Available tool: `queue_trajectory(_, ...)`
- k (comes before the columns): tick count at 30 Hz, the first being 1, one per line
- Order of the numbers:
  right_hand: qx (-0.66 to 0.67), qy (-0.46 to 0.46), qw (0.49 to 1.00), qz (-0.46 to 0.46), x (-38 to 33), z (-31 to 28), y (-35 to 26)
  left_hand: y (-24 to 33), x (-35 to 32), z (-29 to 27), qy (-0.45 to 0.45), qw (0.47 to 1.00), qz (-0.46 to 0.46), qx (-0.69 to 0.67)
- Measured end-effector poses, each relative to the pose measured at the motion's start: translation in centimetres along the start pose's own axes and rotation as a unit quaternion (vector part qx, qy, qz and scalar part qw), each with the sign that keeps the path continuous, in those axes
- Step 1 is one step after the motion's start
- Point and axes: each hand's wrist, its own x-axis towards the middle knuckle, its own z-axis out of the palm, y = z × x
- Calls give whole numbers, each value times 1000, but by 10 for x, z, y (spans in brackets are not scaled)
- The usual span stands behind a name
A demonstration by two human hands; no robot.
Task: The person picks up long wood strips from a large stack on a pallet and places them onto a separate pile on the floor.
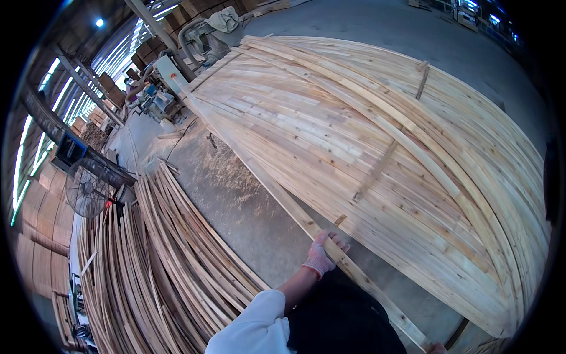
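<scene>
My left hand, in a pale knitted glove, is closed around a long, narrow wooden board. The board slants from the lower right up toward the far left, along the near side of a wide layer of jointed wooden boards. At the bottom edge, only a bit of my right hand shows, against the board's near end; most of its fingers are cut off. Several long curved strips lie across the wide layer, with darker cross battens on it.
Left of me lies a big pile of loose wooden strips. Sawdust covers the floor between pile and boards. A standing fan is at the left. Farther off are a machine, a person beside it and stacked timber.
</scene>
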Motion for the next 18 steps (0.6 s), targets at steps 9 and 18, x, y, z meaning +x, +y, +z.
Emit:
queue_trajectory(9, -19, 148, 980, -129, 22, -16, 12, 2, 1, -58, 100, 989, 112, -3)
queue_trajectory(18, 30, 201, 962, -183, 41, -30, -160, -67, -6, -98, 31, 971, -178, 157)
